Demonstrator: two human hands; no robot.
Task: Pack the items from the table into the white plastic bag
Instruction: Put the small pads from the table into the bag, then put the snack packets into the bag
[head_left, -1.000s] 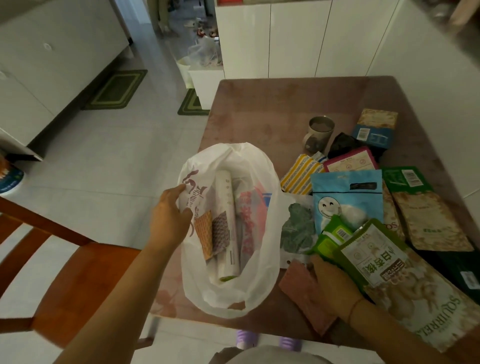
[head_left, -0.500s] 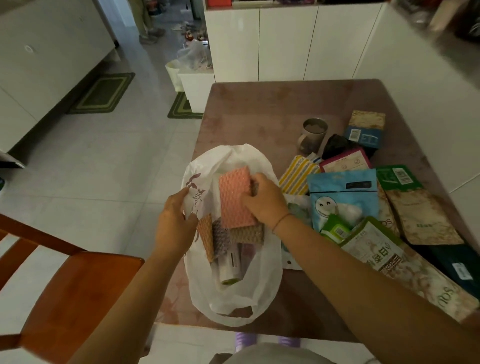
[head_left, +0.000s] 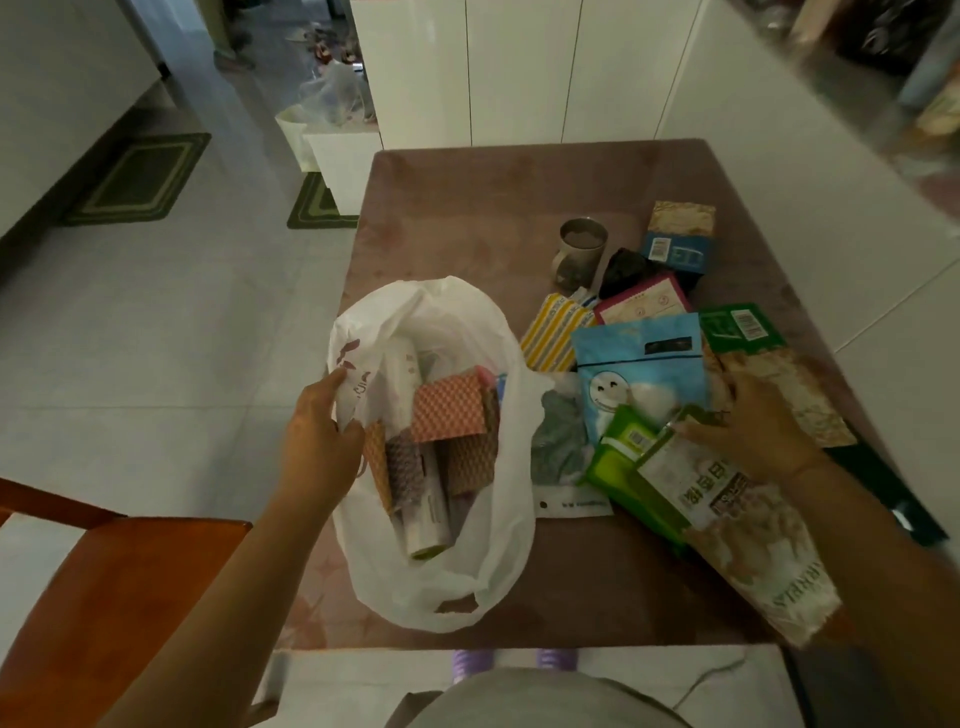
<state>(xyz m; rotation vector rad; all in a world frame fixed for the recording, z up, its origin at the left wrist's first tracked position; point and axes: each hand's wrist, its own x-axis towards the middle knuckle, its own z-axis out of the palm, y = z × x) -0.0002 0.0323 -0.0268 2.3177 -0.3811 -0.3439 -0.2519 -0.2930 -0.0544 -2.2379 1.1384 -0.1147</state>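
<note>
Left hand (head_left: 317, 447) grips white plastic bag (head_left: 511, 493); long axis runs near-to-far.

the floor (head_left: 156, 338) is laid with pale, glossy tiles, and the whole room is dimly lit. a table (head_left: 467, 197) with a mauve top is set in the middle, its far edge close to a run of white cabinets (head_left: 519, 67). a white counter (head_left: 831, 208) is seen along the right and a white unit (head_left: 62, 67) at the far left. a reddish wooden chair (head_left: 104, 597) is placed near left. one green mat (head_left: 140, 179) is laid by the left unit, a second mat (head_left: 311, 205) beside a white box (head_left: 337, 156).
</note>
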